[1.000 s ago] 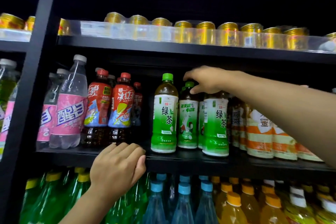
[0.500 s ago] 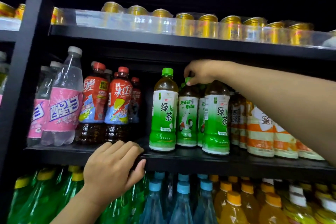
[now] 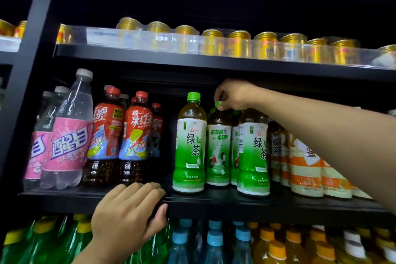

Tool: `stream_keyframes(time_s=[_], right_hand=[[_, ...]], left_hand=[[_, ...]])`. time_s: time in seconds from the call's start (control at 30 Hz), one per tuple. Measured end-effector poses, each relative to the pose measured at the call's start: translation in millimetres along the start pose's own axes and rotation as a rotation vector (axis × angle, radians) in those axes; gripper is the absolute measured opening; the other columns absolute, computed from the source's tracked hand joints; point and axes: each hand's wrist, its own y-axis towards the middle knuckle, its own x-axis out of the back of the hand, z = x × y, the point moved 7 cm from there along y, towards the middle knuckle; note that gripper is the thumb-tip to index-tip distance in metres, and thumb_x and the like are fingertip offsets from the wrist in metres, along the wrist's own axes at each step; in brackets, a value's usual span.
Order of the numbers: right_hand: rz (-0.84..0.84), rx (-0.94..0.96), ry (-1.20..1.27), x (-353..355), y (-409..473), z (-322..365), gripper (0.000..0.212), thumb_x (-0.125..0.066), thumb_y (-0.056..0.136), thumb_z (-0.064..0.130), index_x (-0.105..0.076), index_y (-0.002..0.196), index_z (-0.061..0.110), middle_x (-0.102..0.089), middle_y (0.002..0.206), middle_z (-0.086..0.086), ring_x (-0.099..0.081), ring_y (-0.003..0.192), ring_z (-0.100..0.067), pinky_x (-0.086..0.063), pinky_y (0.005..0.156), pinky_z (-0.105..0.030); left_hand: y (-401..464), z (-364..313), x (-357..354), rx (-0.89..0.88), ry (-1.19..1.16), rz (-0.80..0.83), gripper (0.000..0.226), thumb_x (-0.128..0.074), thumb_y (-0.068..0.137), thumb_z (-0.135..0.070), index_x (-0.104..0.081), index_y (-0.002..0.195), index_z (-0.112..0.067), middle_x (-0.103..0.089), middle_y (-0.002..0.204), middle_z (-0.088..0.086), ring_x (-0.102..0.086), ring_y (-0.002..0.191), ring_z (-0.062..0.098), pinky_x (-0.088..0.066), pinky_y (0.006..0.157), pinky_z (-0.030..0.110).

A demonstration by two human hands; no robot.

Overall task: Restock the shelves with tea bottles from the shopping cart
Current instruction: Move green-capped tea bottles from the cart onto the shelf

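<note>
Green-tea bottle [image 3: 218, 146] labelled 天天赢电动车 is pinched at its cap by the right hand [image 3: 233, 94], while the shelf edge [image 3: 257, 201] is gripped by the left hand [image 3: 128, 216].

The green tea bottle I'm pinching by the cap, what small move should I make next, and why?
Probably slide it forward. Your right hand pinches the cap of the scooter-label green tea bottle, which stands behind the two front green tea bottles flanking it. Your left hand grips the shelf edge, bracing you.
</note>
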Motion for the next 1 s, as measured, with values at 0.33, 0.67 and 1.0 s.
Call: stream_keyframes(time_s=[0.33, 0.67, 1.0], right_hand=[[0.043, 0.039, -0.156, 0, -5, 14, 0.037, -0.061, 0.100, 0.039, -0.063, 0.128, 0.015, -0.066, 0.119, -0.009, -0.060, 0.103, -0.029, -0.050, 0.085, -0.035], [0.031, 0.041, -0.112, 1, -3, 17, 0.031, -0.068, 0.098, 0.021, -0.064, 0.127, 0.011, -0.064, 0.128, -0.011, -0.060, 0.115, -0.029, -0.041, 0.079, -0.027], [-0.018, -0.074, -0.111, 0, -5, 0, 0.037, -0.068, 0.092, 0.051, -0.065, 0.111, 0.018, -0.061, 0.095, -0.003, -0.060, 0.093, -0.027, -0.054, 0.084, -0.037]], left_hand=[[0, -1, 1, -0.015, -0.023, -0.009, 0.047, -0.038, 0.104, -0.029, -0.078, 0.086, -0.012, -0.076, 0.094, 0.000, -0.070, 0.068, 0.021, -0.038, 0.065, 0.033], [0, -1, 0, 0.001, -0.015, 0.007, 0.047, -0.036, 0.103, -0.028, -0.077, 0.086, -0.011, -0.076, 0.094, 0.000, -0.070, 0.068, 0.024, -0.038, 0.064, 0.035], [-1, 0, -1, 0.010, -0.008, 0.020, 0.047, -0.038, 0.105, -0.033, -0.078, 0.089, -0.012, -0.075, 0.096, 0.001, -0.068, 0.069, 0.024, -0.036, 0.064, 0.036]])
